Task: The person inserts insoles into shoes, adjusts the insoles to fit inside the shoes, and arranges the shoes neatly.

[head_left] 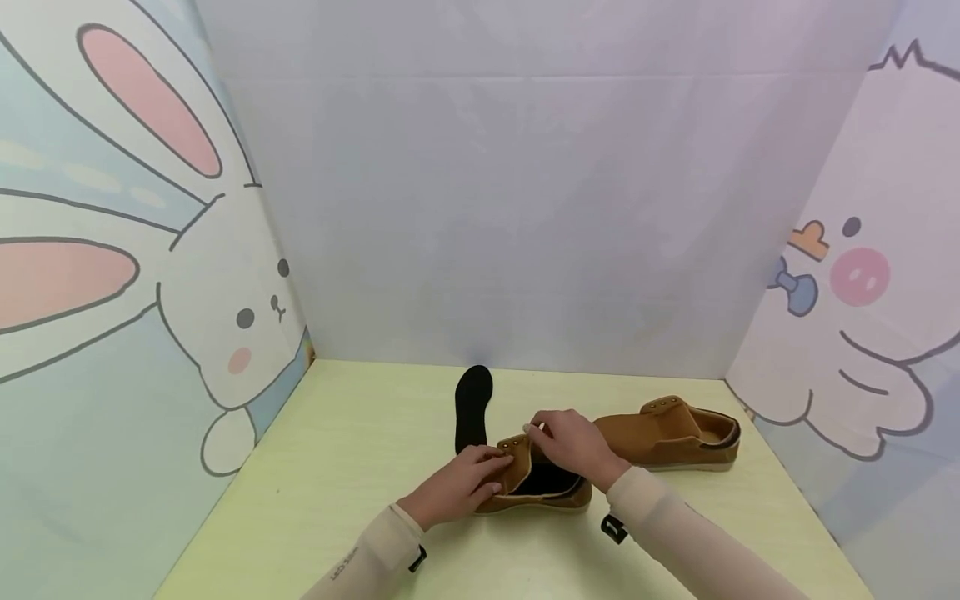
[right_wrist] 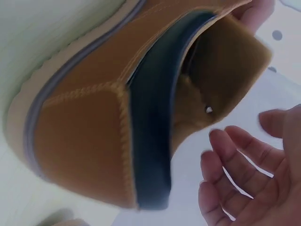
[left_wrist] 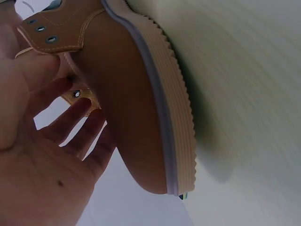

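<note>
A brown lace-less shoe (head_left: 551, 500) with metal eyelets and a pale ridged sole sits on the table, toe to the left. My left hand (head_left: 459, 487) holds it at the front of the opening, the thumb by the near eyelet flap (left_wrist: 51, 35) and the fingers over the upper. Inside, the shoe looks dark. Over its far side is my right hand (head_left: 573, 442), fingers loosely bent. In the right wrist view, a gap shows between the right fingertips (right_wrist: 218, 136) and the raised flap (right_wrist: 235, 66). A dark band (right_wrist: 153, 117) lines the heel collar.
Behind the left hand lies a flat black insole (head_left: 472, 400). A second brown shoe (head_left: 667, 437) stands to the right, its toe partly behind my right hand. The pale yellow table (head_left: 360, 433) meets a grey back wall (head_left: 495, 208) and side walls printed with cartoon animals.
</note>
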`<state>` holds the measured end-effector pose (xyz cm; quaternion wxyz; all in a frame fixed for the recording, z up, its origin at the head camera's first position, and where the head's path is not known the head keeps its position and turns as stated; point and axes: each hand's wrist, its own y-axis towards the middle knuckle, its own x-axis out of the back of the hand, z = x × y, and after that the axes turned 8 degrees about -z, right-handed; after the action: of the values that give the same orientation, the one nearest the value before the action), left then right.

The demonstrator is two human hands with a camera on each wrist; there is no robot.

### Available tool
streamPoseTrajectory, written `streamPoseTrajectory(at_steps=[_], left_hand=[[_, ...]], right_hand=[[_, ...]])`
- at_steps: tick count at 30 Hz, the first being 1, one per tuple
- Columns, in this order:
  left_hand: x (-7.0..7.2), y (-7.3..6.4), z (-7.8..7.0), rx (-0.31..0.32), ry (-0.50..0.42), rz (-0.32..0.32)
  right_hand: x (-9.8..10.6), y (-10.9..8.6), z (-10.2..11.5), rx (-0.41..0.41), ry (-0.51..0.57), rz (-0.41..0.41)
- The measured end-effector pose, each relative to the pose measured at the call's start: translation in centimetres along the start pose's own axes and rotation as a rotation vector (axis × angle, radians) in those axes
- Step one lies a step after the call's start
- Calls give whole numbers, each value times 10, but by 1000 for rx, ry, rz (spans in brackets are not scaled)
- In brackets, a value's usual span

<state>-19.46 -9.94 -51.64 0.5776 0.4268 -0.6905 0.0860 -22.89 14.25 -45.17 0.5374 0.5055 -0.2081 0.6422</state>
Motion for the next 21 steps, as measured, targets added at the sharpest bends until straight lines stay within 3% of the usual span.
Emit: streamPoseTrajectory(at_steps=[4,12,17,21], left_hand=[[1,3,-1,-19,-31,8],[-3,11,6,54,-27,26],[-9,17,11,113,-163,5],[-10,24,15,161,-241,43]], right_hand=[[-2,-2,8,10,29,48],[-7,-2,8,-18,42,83],[-10,-4,5,-11,82,109],[-12,-6,2,31,85,103]])
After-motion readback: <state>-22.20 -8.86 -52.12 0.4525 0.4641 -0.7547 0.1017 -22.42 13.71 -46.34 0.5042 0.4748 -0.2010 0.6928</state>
